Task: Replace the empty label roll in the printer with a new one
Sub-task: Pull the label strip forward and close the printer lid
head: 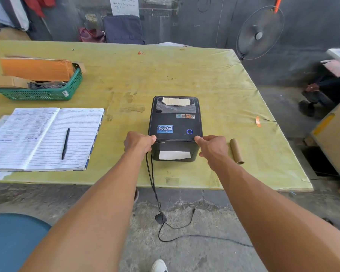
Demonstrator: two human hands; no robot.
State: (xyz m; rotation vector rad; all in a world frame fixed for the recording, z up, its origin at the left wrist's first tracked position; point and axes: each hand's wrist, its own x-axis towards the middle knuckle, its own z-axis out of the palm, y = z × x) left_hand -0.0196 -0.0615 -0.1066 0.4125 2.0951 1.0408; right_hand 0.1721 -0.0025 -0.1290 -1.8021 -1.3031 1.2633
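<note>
A black label printer [175, 122] stands on the yellow-green table [214, 85] with its lid down and a blue ring lit on top. White label paper [174, 155] sticks out of its front slot, and a white roll shows through the lid window [176, 102]. My left hand [138, 143] grips the printer's front left corner, thumb on the lid. My right hand [212, 147] grips the front right corner the same way. An empty brown cardboard core [236, 151] lies on the table just right of my right hand.
An open lined notebook [45, 138] with a black pen [65, 143] lies at the left. A green basket [41, 89] with cardboard stands behind it. The printer's black cable [152, 183] drops over the table's front edge to the floor. A fan [260, 33] stands at the back right.
</note>
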